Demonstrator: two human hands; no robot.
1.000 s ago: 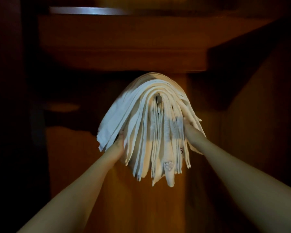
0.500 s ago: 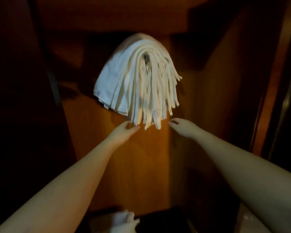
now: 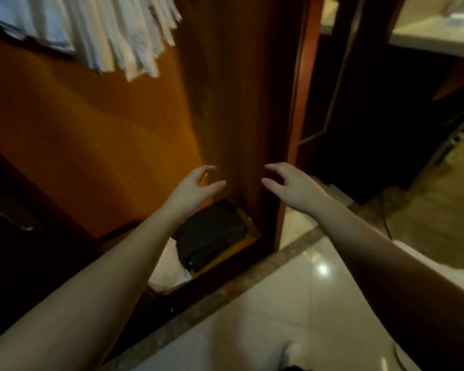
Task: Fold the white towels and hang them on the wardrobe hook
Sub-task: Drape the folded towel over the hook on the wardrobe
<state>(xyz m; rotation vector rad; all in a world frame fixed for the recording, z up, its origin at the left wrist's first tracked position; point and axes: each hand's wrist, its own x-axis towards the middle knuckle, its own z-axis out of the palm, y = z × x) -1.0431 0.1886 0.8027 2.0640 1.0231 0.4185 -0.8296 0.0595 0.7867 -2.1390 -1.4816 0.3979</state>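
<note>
The lower ends of several folded white towels (image 3: 110, 36) hang at the top left, in front of the orange-brown wardrobe back panel (image 3: 91, 135); the hook itself is out of frame. My left hand (image 3: 196, 187) and my right hand (image 3: 289, 187) hover well below the towels, side by side before the wardrobe's side panel (image 3: 239, 103). Both are empty, with relaxed, slightly bent fingers, and neither touches the towels.
A black folded item (image 3: 212, 234) and some white cloth (image 3: 169, 266) lie on the wardrobe floor. A dark drawer front (image 3: 14, 215) is at the left. Glossy tiled floor (image 3: 292, 303) spreads at the lower right, with dark furniture (image 3: 381, 116) beyond.
Both hands let go of the hanging towels and dropped away from them. The view tilted down and to the right, so the towels now sit at the top left edge.
</note>
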